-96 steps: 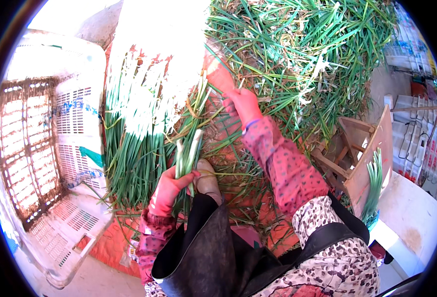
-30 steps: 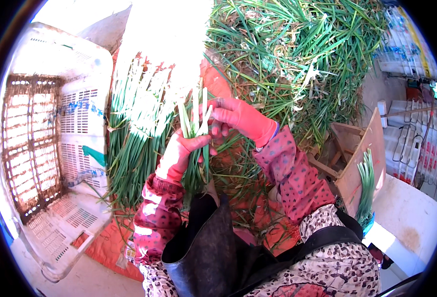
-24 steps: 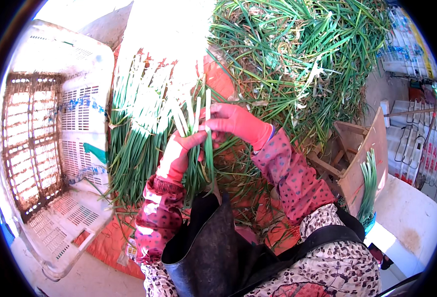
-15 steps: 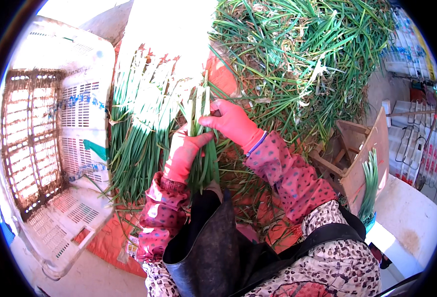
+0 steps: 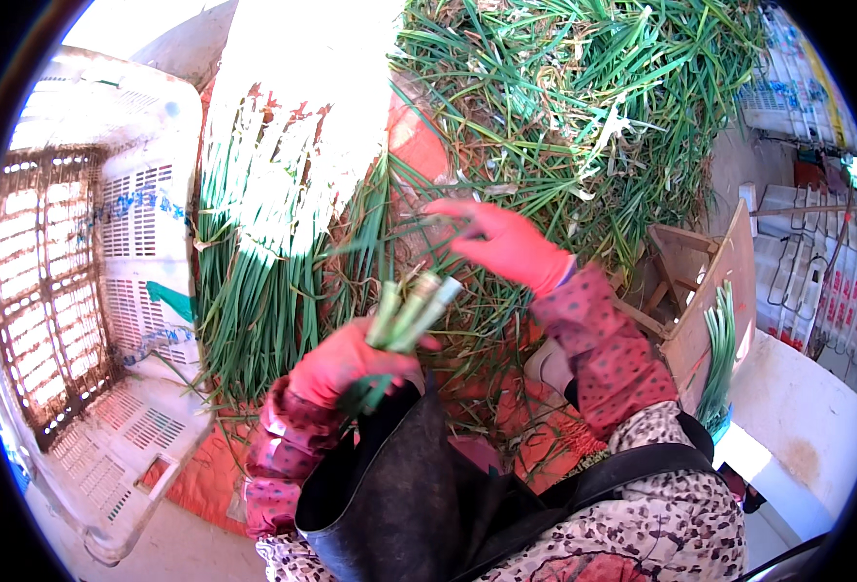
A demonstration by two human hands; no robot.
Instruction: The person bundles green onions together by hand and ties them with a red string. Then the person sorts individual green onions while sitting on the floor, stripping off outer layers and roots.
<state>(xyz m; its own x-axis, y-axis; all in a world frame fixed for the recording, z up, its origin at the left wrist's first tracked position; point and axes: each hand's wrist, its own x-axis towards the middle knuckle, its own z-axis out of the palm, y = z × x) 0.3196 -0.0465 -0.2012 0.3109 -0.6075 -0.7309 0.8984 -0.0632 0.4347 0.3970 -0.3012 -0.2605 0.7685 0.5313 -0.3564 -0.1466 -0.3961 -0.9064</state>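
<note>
My left hand [image 5: 341, 364], in a coral-red glove, is closed around a small bunch of scallion-like stalks [image 5: 404, 315]. Their pale, thick ends point up and away from me, and green leaves hang below the fist. My right hand [image 5: 511, 247], gloved the same way, is raised beyond the bunch to the right, apart from it. Its fingers are spread and slightly blurred, with nothing plainly held in them. On the left lies a row of long green stalks [image 5: 254, 320], its far part washed out by sunlight.
A big heap of loose green leaves [image 5: 583, 107] spreads at the far right. At the left stands a white plastic crate [image 5: 152, 417]. A wooden frame box [image 5: 705, 310] and a green bundle [image 5: 719, 364] are near a white surface [image 5: 807, 427] at right. Red sheeting [image 5: 205, 475] covers the floor.
My right hand has come off the stalks and moved right. My left hand has drawn the bunch nearer to me, tilting its pale ends to the right. The view has shifted slightly.
</note>
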